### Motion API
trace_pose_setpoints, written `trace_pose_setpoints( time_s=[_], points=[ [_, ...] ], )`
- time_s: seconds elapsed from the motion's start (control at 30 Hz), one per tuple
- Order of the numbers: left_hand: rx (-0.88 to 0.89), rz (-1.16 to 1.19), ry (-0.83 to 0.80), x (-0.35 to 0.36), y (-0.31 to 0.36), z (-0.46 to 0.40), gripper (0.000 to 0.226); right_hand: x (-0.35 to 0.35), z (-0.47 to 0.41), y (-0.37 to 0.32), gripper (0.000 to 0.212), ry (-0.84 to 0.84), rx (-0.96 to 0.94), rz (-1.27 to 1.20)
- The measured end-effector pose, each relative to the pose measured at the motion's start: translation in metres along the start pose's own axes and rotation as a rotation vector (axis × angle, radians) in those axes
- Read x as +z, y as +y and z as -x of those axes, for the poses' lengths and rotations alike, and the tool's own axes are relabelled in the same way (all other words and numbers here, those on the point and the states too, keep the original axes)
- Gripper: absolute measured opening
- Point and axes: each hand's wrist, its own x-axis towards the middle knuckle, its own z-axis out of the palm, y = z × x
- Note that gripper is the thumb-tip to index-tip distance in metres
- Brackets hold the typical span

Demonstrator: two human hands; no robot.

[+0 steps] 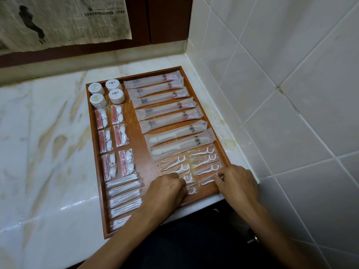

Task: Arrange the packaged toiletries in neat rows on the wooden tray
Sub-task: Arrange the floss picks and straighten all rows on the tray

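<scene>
A wooden tray (pixel 128 109) lies on a marble counter, filled with packaged toiletries in rows. Long frosted toothbrush packets (pixel 161 95) and comb packets (pixel 174 133) fill its right side. Round white packs (pixel 114 90) sit at the far left, with red-and-white kits (pixel 105 139) below them and cotton swab packets (pixel 124 193) nearest me. Clear floss pick packets (pixel 203 159) lie in two columns at the near right. My left hand (pixel 165 191) rests with curled fingers on the left column's lowest floss packets. My right hand (pixel 238 181) pinches the right column's lowest floss packet.
The marble counter (pixel 48 152) stretches left of the tray. A tiled wall (pixel 281 94) stands close along the tray's right edge. Dark wood panelling with a newspaper sheet (pixel 64 20) rises behind. The counter's front edge runs just under my forearms.
</scene>
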Motion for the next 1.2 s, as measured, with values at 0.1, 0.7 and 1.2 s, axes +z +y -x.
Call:
trace_pose_setpoints(
  time_s=[0.1,0.7,1.2],
  points=[
    [-0.013,0.025,0.025,-0.007,-0.001,-0.004,0.028,-0.005,-0.002,0.003,0.027,0.023,0.042,-0.058],
    [0.169,-0.062,0.252,-0.088,0.009,-0.138,0.019,-0.049,-0.068,0.010,0.028,0.286,0.152,-0.299],
    [0.272,-0.402,-0.205,-0.062,0.029,-0.274,0.036,-0.016,-0.125,0.011,0.026,0.001,0.195,-0.255]
  ],
)
